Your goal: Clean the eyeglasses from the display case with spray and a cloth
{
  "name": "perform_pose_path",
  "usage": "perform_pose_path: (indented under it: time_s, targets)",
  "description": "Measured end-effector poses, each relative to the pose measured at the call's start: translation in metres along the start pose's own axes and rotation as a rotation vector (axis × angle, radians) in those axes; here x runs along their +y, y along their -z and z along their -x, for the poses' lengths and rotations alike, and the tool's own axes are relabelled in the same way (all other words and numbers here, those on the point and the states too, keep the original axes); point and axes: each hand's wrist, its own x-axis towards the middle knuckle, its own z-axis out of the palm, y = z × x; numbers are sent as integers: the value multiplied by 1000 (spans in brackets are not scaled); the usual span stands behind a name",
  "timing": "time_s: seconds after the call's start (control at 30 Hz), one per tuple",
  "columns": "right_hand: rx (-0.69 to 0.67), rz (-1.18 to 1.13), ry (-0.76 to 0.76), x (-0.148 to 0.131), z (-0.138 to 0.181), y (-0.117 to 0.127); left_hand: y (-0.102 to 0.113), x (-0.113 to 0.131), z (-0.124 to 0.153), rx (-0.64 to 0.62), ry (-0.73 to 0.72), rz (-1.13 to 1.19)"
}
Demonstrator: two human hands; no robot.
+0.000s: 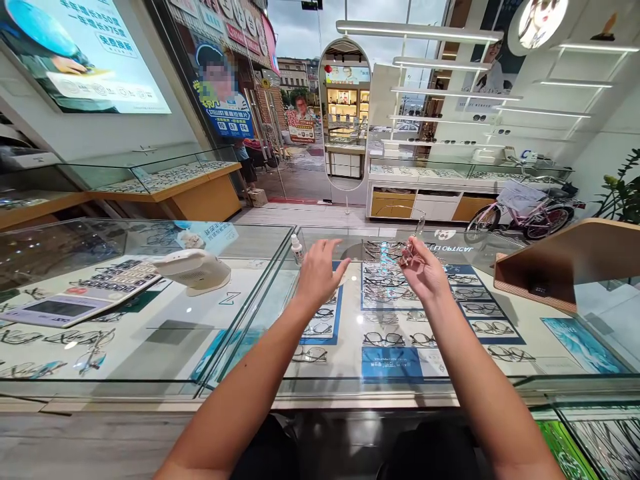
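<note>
My right hand (426,272) is raised over the glass counter, its fingers closed on a pair of glasses (407,255). The thin frame hangs at the fingertips, and a slender temple arm sticks up above them. To the left, my left hand (320,273) hovers with fingers spread and nothing in it. Just beside that hand, a small white bottle (297,249) stands upright on the glass. Beneath both hands, rows of eyeglasses (383,339) lie inside the display case. My left forearm hides part of those rows.
On the left counter sit a large calculator (83,293) and a white curved device (193,270). A wooden stand (565,263) rises at the right. Beyond the counter are an oval mirror (346,113) and a pink bicycle (525,210).
</note>
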Motion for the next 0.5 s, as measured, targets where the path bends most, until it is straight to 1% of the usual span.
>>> perform_pose_path:
  time_s: [0.03, 0.07, 0.1, 0.2, 0.3, 0.4, 0.5]
  targets:
    - [0, 7, 4, 1, 1, -1, -1, 6, 2, 104, -59, 50]
    - [1, 14, 4, 2, 2, -2, -2, 12, 4, 177, -119, 104]
    - [3, 19, 0, 4, 4, -4, -4, 18, 7, 218, -179, 152]
    - [15, 32, -16, 11, 12, -12, -11, 33, 17, 252, -340, 245]
    - [54, 56, -19, 20, 19, -20, -20, 39, 23, 320, -464, 290]
    - [86, 82, -18, 26, 24, -25, -24, 39, 23, 384, -538, 299]
    - [89, 96, -18, 26, 26, -28, -23, 38, 21, 403, -563, 277]
